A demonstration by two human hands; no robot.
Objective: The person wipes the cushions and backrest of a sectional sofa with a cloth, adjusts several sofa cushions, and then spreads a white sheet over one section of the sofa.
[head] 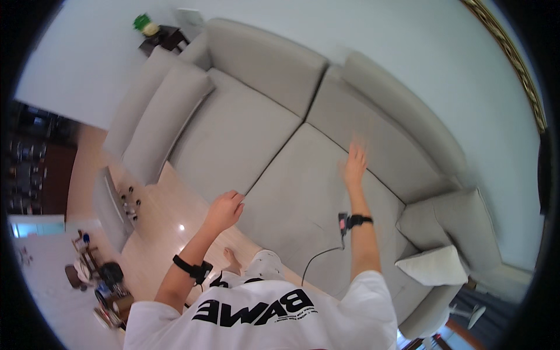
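A large grey upholstered sofa [306,183] fills the middle of the view. My right hand [356,164] is over its right seat cushion, close to the seam with the backrest; the fingers are spread a little and blurred, and nothing is in them. Near the front edge of the sofa, by the seam between the two seat cushions, is my left hand [227,209], its fingers loosely curled; whether it touches the fabric cannot be told. Each wrist carries a black strap with a small device, and a cable runs from the right one across the seat.
A white throw pillow [435,267] lies at the right end beside grey cushions [455,218]. More large cushions [166,118] stand at the left end. Pale floor [175,210] shows at left, with a grey chair [109,210]. A dark side table [168,39] stands behind.
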